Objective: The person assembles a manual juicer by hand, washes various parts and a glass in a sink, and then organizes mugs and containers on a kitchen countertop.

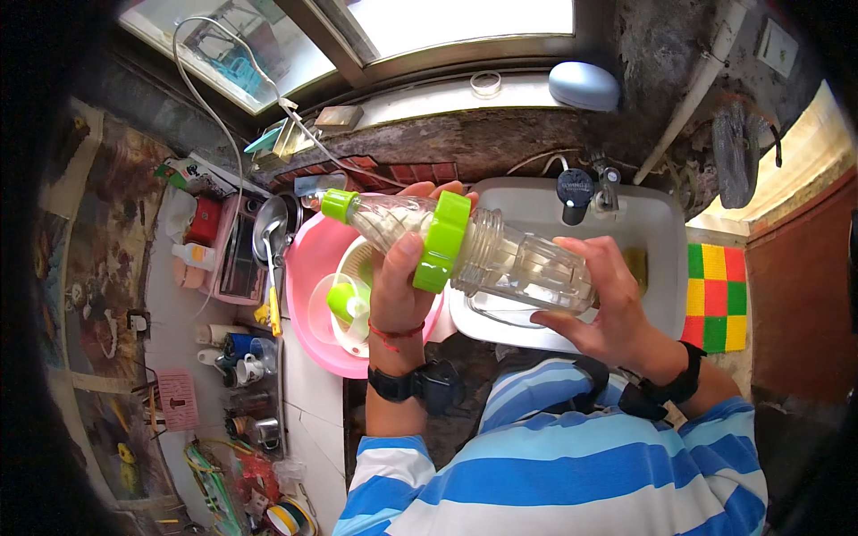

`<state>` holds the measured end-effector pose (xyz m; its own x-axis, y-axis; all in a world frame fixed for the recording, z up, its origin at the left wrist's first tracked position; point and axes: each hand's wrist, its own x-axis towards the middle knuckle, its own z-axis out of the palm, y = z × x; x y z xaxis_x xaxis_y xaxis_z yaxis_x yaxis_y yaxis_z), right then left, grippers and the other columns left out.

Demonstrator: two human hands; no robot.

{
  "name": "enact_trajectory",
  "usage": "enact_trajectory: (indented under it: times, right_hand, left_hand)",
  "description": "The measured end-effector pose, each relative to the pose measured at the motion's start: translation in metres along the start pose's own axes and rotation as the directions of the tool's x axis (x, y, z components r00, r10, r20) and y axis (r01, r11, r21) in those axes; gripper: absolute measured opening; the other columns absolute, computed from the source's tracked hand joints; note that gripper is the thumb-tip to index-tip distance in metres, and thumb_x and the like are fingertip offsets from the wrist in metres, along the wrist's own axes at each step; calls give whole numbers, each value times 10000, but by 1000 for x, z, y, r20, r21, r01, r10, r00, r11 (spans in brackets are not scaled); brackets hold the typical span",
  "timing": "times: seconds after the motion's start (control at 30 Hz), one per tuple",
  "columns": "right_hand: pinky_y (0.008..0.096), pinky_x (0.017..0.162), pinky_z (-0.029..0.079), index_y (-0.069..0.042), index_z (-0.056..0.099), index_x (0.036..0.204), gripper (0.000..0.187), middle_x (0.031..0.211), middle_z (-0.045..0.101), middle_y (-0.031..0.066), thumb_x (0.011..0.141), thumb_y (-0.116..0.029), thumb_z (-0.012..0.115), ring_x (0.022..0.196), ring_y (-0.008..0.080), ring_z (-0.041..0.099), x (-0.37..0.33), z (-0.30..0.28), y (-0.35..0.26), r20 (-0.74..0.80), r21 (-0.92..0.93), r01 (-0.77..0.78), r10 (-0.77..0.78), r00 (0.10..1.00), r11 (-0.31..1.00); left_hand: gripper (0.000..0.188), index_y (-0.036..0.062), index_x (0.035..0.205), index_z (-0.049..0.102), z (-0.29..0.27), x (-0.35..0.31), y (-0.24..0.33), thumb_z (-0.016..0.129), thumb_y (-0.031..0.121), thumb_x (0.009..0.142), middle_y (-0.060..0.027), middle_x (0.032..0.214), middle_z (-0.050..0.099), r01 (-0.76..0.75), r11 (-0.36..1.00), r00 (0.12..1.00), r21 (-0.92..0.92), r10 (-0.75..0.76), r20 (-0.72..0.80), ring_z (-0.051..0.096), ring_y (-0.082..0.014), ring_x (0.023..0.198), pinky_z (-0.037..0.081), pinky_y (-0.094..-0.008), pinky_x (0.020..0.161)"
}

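Note:
Above the edge between the pink basin and the sink, my two hands hold a clear, ribbed container on its side. My left hand (pixel 398 286) is closed around the clear cone-shaped top (pixel 389 219), by its wide green collar (pixel 442 241); a small green cap (pixel 338 205) tips its far-left end. Screw threads show right of the collar, on the clear jar (pixel 527 268). Gripping the jar's base end, my right hand (pixel 612 308) has its thumb on the near side and fingers on the far side. Something whitish shows inside the top.
A pink basin (pixel 308 326) holding a white strainer and green-and-clear pieces stands left of the white sink (pixel 572 188). A black-topped tap fitting (pixel 576 189) rises at the sink's back. A ladle (pixel 268 234) and cups lie farther left. A blue case (pixel 584 85) rests on the windowsill.

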<state>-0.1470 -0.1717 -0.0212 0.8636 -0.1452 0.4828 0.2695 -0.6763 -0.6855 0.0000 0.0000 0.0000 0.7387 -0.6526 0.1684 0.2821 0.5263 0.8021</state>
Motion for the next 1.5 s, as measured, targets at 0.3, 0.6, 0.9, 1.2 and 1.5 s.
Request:
enact_trajectory:
  times: [0.3,0.6,0.9,1.2,1.5]
  right_hand:
    - [354,622,506,-23,419,1195,656,985,470,160,682,-250,759,823,283,560,5,-1,-3,-43,-16,87,-87,995,996]
    - [361,777,445,-4,415,1200,669,994,499,165,680,-242,762,867,298,559,9,-5,-7,123,288,-28,-8,992,957]
    - [296,809,459,2,409,1197,590,1053,546,138,757,-241,717,946,166,558,9,0,-10,177,588,-227,151,973,776]
    - [290,786,459,16,425,1180,549,1012,567,136,773,-231,699,918,165,564,7,3,-6,155,626,-272,225,962,731]
    - [294,764,463,15,442,1161,540,995,561,139,763,-235,708,905,176,569,9,2,-5,115,574,-178,136,984,799]
  left_hand:
    - [696,30,1242,377,3,2,-2,701,297,688,-193,1252,440,-84,994,987,63,75,143,419,-338,1199,374,-437,978]
    - [718,86,1196,432,2,12,8,709,290,566,-203,1249,444,-150,985,952,81,122,281,394,-329,1217,343,-424,991]
    - [930,-31,1308,308,-1,8,30,752,275,550,-108,1194,451,-38,975,980,220,-6,198,485,-207,1091,378,-326,953]
    - [938,-33,1340,229,29,-3,30,770,226,620,-226,1322,380,-127,980,991,154,120,55,444,-271,1184,354,-385,998]
    - [919,-12,1333,260,26,-7,35,764,128,577,-128,1189,494,-93,953,995,289,83,46,518,-223,1073,388,-338,943]
